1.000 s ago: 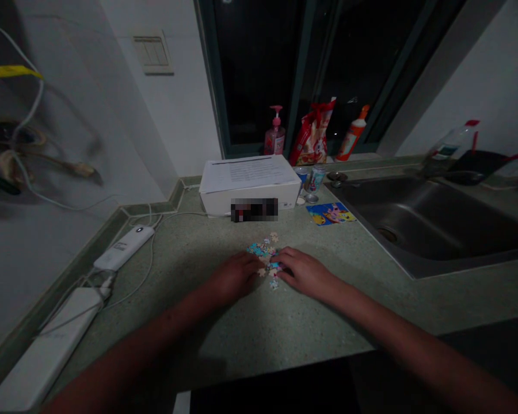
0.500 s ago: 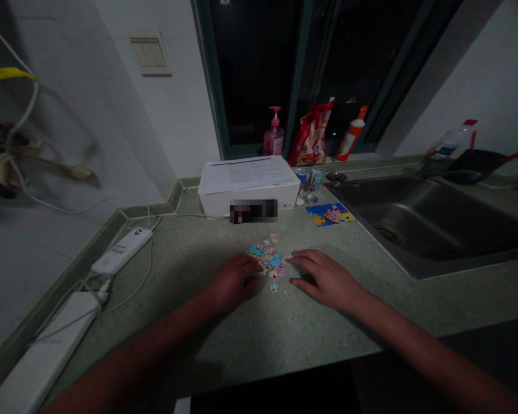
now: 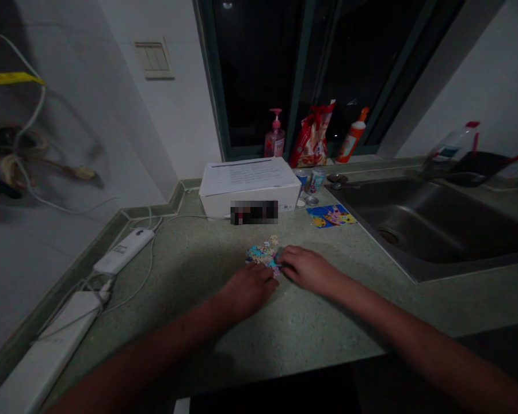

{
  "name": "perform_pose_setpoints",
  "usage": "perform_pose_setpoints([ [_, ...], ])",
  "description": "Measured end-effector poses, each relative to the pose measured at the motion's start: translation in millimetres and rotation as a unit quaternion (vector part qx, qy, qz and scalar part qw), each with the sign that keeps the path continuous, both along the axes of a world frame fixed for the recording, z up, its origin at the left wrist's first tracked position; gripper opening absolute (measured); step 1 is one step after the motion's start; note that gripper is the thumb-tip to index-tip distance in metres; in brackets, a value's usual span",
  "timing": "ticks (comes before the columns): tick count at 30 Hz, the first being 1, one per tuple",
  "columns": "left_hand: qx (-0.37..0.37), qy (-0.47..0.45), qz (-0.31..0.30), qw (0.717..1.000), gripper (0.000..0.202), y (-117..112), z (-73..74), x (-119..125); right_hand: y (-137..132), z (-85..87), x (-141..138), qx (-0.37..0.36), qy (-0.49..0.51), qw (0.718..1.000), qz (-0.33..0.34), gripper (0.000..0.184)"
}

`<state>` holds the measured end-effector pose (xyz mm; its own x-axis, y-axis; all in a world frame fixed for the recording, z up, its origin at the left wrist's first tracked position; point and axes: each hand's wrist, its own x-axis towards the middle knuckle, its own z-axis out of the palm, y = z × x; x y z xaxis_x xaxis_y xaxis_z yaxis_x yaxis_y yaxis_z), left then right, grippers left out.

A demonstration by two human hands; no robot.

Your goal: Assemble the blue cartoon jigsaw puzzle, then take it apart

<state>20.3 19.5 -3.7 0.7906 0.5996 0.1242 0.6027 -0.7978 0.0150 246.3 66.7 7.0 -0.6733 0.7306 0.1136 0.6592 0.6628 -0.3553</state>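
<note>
A small heap of jigsaw puzzle pieces (image 3: pixel 261 253), pale tan with some blue and pink, lies on the green-grey counter (image 3: pixel 319 339). My left hand (image 3: pixel 252 286) rests at the heap's near edge, its fingers stretched over the closest pieces. From the right side my right hand (image 3: pixel 306 267) touches the heap with bent fingers, the thumb mostly hidden. Neither hand visibly grips a piece. Both sets of fingertips are close together, partly covering the pieces.
Behind the heap stands a white box (image 3: pixel 250 195) with papers on top. A colourful cartoon picture card (image 3: pixel 331 216) lies near the cans (image 3: pixel 316 181). The metal sink (image 3: pixel 435 218) is at right; power strips (image 3: pixel 123 251) with cables line the left.
My right hand has moved left against the heap, and my left hand has shifted right and nearer along its front edge. The pieces are pushed closer together. The view has tilted slightly.
</note>
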Motion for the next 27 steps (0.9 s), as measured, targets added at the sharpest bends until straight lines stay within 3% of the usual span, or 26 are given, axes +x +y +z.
perform_pose_setpoints([
  [5, 0.005, -0.071, 0.100, 0.993, 0.013, 7, -0.1, -8, 30, -3.4, -20, 0.060, 0.077, 0.995, -0.022, 0.041],
  [9, 0.003, -0.147, 0.186, 0.971, 0.010, 7, -8.3, -19, 27, -25.8, -35, 0.084, 0.054, 0.994, -0.045, 0.040],
  [12, -0.005, -0.195, 0.218, 0.956, 0.014, 9, -14.8, -24, 22, -36.2, -40, 0.091, 0.058, 0.993, -0.042, 0.037],
  [19, -0.044, -0.228, 0.202, 0.951, 0.022, 12, -19.4, -26, 24, -30.8, -39, 0.073, 0.136, 0.988, 0.006, 0.025],
  [25, -0.051, -0.192, 0.174, 0.964, 0.075, 18, -20.1, -11, 31, -19.0, -25, 0.092, 0.223, 0.969, -0.053, 0.026],
  [27, -0.050, -0.159, 0.147, 0.975, 0.082, 21, -18.7, 1, 34, -19.2, -19, 0.095, 0.234, 0.965, -0.070, 0.026],
])
